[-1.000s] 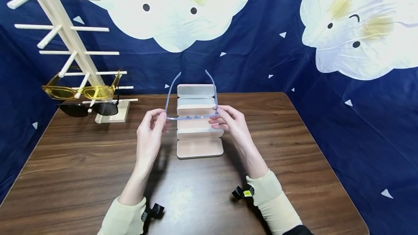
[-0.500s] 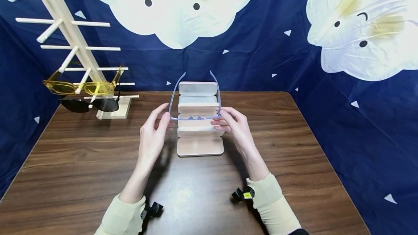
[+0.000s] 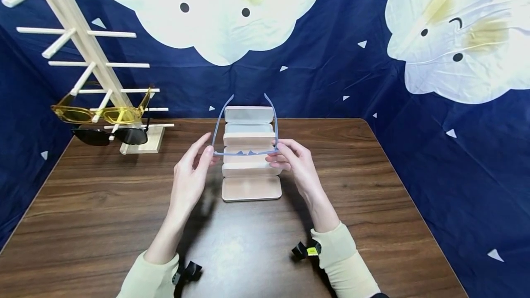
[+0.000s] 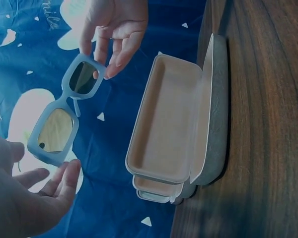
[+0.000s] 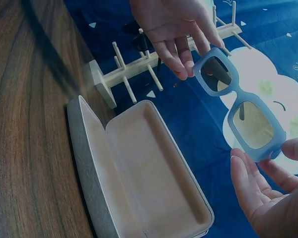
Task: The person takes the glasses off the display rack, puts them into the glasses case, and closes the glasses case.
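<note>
Light blue sunglasses (image 3: 258,152) are held up in the air between both hands, their temples unfolded and pointing away from me. My left hand (image 3: 188,178) pinches them at the left hinge corner. Thumb and fingers of my right hand (image 3: 301,169) pinch the opposite corner. Below stands a row of glasses cases (image 3: 251,189), one behind another, with their lids open. The nearest case (image 4: 164,119) shows a bare pale pink lining and a grey outer shell in the left wrist view. Both lenses (image 5: 253,126) look tinted and see-through in the right wrist view.
At the back left a wooden display stand (image 3: 142,140) carries yellow sunglasses (image 3: 122,115) and black sunglasses (image 3: 93,137) on its pegs. Dark blue cloth (image 3: 331,77) with white clouds hangs behind the wooden table (image 3: 352,187). Small wrist cameras (image 3: 306,250) sit at the cuffs.
The sunglasses have come down slightly toward the cases and stay between both hands. The left index finger has straightened a little. The head view has shifted slightly.
</note>
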The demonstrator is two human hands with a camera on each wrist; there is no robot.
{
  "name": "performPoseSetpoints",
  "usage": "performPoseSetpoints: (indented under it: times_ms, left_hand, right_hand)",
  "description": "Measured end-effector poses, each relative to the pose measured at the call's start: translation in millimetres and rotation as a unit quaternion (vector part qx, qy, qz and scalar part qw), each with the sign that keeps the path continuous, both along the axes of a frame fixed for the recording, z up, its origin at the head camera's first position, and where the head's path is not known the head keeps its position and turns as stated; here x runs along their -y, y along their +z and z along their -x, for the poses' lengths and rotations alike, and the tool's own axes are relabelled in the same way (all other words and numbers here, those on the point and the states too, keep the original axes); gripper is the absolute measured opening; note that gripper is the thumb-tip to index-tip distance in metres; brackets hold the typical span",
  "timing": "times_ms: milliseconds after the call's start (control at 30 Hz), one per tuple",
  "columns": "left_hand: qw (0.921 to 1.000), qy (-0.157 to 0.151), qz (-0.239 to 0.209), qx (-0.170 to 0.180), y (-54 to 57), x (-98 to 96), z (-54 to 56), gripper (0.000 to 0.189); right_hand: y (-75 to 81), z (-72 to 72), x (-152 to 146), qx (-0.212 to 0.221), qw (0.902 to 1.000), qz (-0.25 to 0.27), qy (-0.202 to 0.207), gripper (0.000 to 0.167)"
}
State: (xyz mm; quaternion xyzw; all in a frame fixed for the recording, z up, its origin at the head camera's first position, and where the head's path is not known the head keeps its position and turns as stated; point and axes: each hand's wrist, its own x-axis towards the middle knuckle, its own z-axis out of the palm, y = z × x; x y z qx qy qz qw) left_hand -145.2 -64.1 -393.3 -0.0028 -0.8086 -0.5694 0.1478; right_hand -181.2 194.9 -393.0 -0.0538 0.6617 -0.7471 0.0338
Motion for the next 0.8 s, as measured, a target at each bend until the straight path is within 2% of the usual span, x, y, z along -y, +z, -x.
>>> performPoseSetpoints:
  times_ms: [133,333,600,800]
  left_hand:
    - [1.0000,-0.005,-0.001,0.003,-1.5,1.7,0.9,0.043]
    - [0.9995,-0.025,0.013,-0.015,-3.5,3.7,5.0,0.045]
    - [0.9988,-0.041,0.016,-0.023,-4.2,4.3,5.5,0.043]
    - [0.9985,-0.052,0.011,-0.012,-5.2,4.9,6.8,0.043]
  right_hand:
    - [-1.5,0.1,-0.3,0.002,1.0000,-0.005,0.000,0.040]
    - [-2.1,2.0,-1.2,0.000,1.0000,-0.005,-0.006,0.031]
    - [1.3,2.4,-2.1,-0.001,0.9999,-0.007,-0.010,0.034]
    - [0.7,2.2,-0.9,-0.001,0.9999,0.002,-0.016,0.040]
